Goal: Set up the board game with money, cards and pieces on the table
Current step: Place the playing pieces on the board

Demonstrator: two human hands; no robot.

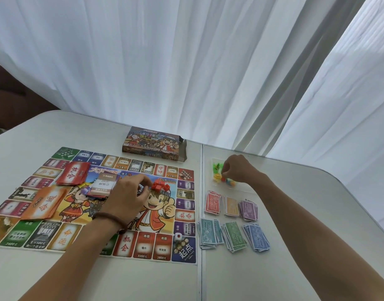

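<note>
Sorting of the small pieces looks to be the step in hand, and most of the rest is already out on the table (100,279). On the left of the board (143,246) lie an orange card deck (44,203), a red card deck (75,172) and a third card stack (102,185), all loosely fanned; squaring them would tidy the layout. The left hand (128,196) rests mid-board with its fingers curled and its fingertips just beside the pile of red cubes (159,185). It would do well to keep that pile tight and set cubes down gently, so that none roll across the board. A die (178,237) sits near the board's lower right corner, and the opened box (153,143) lies beyond the far edge. Right of the board, the right hand (236,168) is over a clear tray (243,187), knuckles up, fingers bunched down into the coloured pieces (217,175). Picking one colour at a time, with a light fingertip pinch, should keep the thin tray from sliding. The money stacks (234,235) lie in two rows nearer the person and should be left alone. I cannot tell whether either hand actually holds a piece, since the fingertips cover the contact. The left forearm hides part of the board's near edge, the pieces under the right hand are unseen, and the print on the cards is too blurred to read.
</note>
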